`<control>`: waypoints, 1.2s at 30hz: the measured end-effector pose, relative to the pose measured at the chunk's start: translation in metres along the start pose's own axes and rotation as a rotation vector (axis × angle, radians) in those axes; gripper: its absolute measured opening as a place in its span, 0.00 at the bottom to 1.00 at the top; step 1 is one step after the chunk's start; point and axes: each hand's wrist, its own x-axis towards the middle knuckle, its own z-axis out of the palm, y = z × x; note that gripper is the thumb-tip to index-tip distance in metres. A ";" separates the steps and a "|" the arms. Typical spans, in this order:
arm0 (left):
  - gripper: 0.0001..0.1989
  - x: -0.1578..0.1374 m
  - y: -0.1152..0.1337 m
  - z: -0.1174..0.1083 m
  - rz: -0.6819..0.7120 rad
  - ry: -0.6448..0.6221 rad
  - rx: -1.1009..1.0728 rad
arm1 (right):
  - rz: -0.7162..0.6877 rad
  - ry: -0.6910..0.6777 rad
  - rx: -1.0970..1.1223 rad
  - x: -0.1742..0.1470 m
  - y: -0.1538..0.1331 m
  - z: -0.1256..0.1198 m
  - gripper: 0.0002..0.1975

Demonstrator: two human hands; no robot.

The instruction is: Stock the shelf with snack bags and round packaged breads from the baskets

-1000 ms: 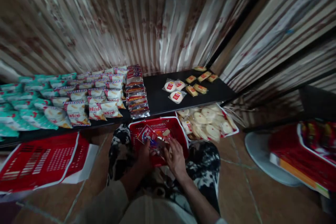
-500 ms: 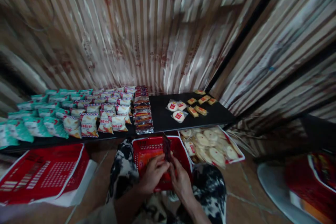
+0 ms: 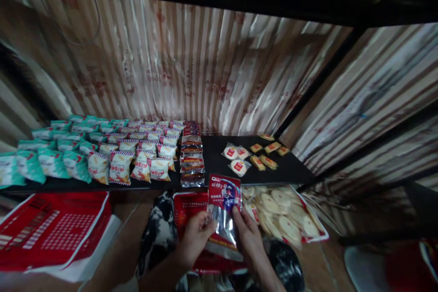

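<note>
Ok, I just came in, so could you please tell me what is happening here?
A person holds a red and silver packet in front of them, left hand at one edge, right hand at the other. It is above a red basket between their legs. On the black shelf ahead, from left to right, are green bags, white bags, a column of dark red packets, round packs and small yellow packs.
</note>
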 end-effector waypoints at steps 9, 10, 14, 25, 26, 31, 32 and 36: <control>0.11 0.031 0.058 -0.007 0.138 0.082 0.026 | -0.005 -0.060 0.151 0.038 -0.035 0.024 0.36; 0.11 0.036 0.066 -0.007 0.156 0.084 0.014 | -0.009 -0.045 0.171 0.046 -0.041 0.028 0.38; 0.11 0.057 0.096 -0.010 0.227 0.093 -0.084 | -0.079 -0.037 0.167 0.086 -0.063 0.048 0.41; 0.16 0.118 0.125 -0.034 0.349 0.412 -0.100 | -0.275 -0.058 -0.173 0.200 -0.088 0.115 0.32; 0.14 0.123 0.127 -0.035 0.369 0.437 -0.061 | -0.302 -0.061 -0.222 0.208 -0.088 0.118 0.30; 0.12 0.139 0.136 -0.040 0.372 0.512 0.013 | -0.376 -0.062 -0.475 0.232 -0.084 0.131 0.19; 0.12 0.141 0.136 -0.041 0.370 0.515 0.009 | -0.384 -0.051 -0.531 0.234 -0.084 0.133 0.18; 0.12 0.148 0.134 -0.045 0.368 0.503 0.039 | -0.400 -0.018 -0.695 0.237 -0.083 0.137 0.16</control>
